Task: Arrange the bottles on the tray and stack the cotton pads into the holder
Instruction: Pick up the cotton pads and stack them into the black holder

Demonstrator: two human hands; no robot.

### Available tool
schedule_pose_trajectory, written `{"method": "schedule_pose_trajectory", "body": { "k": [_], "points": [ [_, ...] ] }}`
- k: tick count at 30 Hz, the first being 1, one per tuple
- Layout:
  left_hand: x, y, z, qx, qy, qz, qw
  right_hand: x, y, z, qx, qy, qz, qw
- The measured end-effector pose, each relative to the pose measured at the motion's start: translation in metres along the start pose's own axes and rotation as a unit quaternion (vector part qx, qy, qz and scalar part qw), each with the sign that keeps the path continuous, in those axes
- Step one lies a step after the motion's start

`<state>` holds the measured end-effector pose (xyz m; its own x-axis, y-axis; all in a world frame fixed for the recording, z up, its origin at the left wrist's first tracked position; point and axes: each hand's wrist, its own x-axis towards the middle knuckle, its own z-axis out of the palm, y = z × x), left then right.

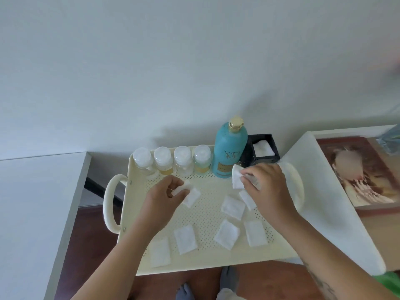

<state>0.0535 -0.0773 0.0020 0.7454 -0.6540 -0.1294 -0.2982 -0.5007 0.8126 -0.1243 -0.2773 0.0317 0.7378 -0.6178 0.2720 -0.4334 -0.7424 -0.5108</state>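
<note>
A cream perforated tray (207, 259) holds several small clear bottles (171, 161) in a row along its far edge, with a tall teal bottle (229, 150) at their right. A black square holder (263, 149) with white pads inside stands at the tray's far right corner. Several white cotton pads (185, 238) lie loose on the tray floor. My left hand (166, 195) pinches a cotton pad (191, 194) near the tray's middle. My right hand (267, 187) grips another cotton pad (237, 177) just in front of the holder.
A white table (32, 202) lies to the left. A white board (324, 202) and a picture book (363, 172) lie to the right. Below the tray are a dark wooden floor and feet in grey socks (229, 278).
</note>
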Motion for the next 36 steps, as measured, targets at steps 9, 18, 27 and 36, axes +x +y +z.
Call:
{"method": "schedule_pose_trajectory", "body": {
  "k": [9,18,27,36],
  "points": [
    [0.011,0.060,0.022,-0.030,-0.006,0.022,0.999,0.080,0.061,-0.043,-0.031,-0.019,0.016,0.999],
    [0.010,0.071,0.035,-0.025,-0.004,-0.002,1.000,0.109,0.074,-0.029,-0.114,-0.129,-0.038,0.984],
    [0.016,0.079,0.038,-0.024,0.004,-0.009,1.000,0.096,0.072,-0.040,-0.143,-0.140,-0.077,0.977],
    [0.020,0.121,0.052,-0.060,-0.031,0.039,0.997,0.067,0.077,-0.044,-0.040,-0.045,-0.038,0.997]
  ]
}}
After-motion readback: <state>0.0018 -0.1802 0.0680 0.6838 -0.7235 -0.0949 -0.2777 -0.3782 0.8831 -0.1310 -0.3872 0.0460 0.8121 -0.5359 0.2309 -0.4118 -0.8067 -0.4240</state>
